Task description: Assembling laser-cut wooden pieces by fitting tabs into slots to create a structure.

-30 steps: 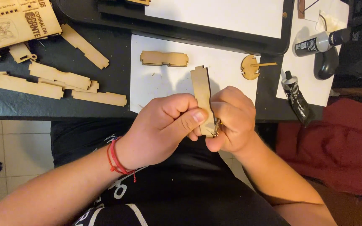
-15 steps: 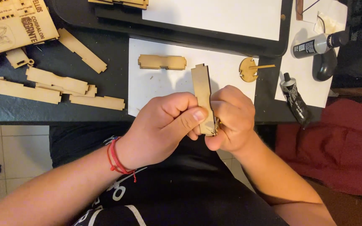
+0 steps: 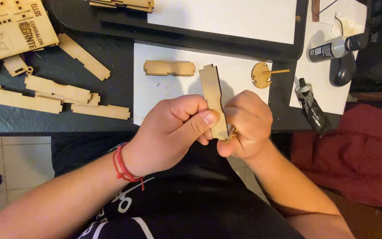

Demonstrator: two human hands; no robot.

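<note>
Both hands clamp one wooden strip point(image 3: 213, 99) and hold it upright over the lap, just off the counter point(image 3: 67, 119) edge. Left hand point(image 3: 177, 128) has its grip closed, thumb pressed flat across the strip's lower face, fingers curled behind. Right hand point(image 3: 246, 126) is fisted tight against the strip's right edge, knuckles up; something small and yellowish shows at the bottom of that fist, too hidden to name. A red cord bracelet point(image 3: 122, 163) sits on the left wrist. Behind the strip lies a white sheet point(image 3: 164, 90), with a notched wooden piece point(image 3: 169, 68) flat on it and, to the right, a round wooden disc point(image 3: 261, 74) with a thin stick poking out. Further right, a black glue tube point(image 3: 311, 106) lies on another sheet, a grey-capped bottle point(image 3: 332, 48) above it. Off to the left on the dark counter, loose wooden slats point(image 3: 58, 95) are scattered, and a cut-out wooden panel point(image 3: 9, 26) fills the corner. A black tray point(image 3: 226, 44) runs along the top.
</note>
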